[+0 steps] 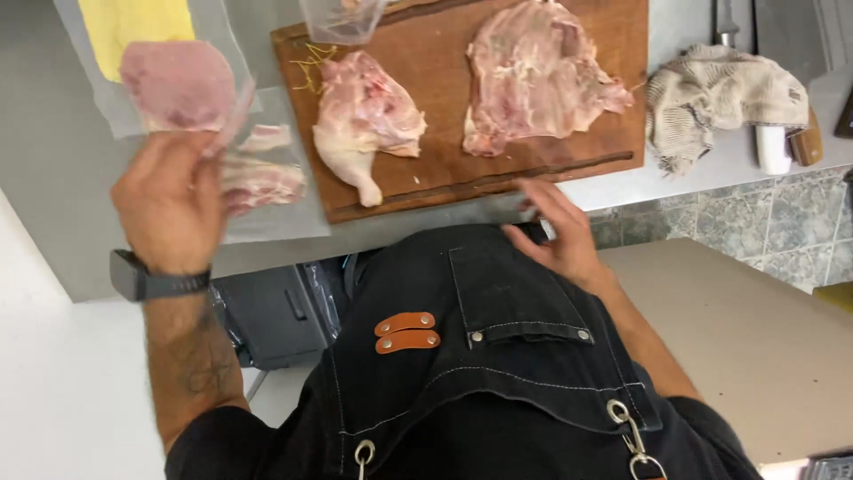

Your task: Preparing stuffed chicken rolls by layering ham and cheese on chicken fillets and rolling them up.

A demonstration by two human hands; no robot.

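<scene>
My left hand [169,204] is raised over the grey counter [62,169] and pinches a clear plastic bag [191,98] with a flat pink piece of raw meat inside. Below the bag lie more pink meat pieces [258,182] on clear plastic. My right hand [555,231] hovers with fingers apart at the counter's near edge, just below the wooden cutting board [435,53]. On the board lie a raw chicken leg piece [364,120] and a larger flattened raw chicken piece [533,76].
A crumpled beige cloth [720,98] lies right of the board, with a knife handle [727,27] behind it. A yellow sheet [138,27] sits at top left. A clear plastic container [342,18] rests at the board's far edge. I wear a black apron [498,373].
</scene>
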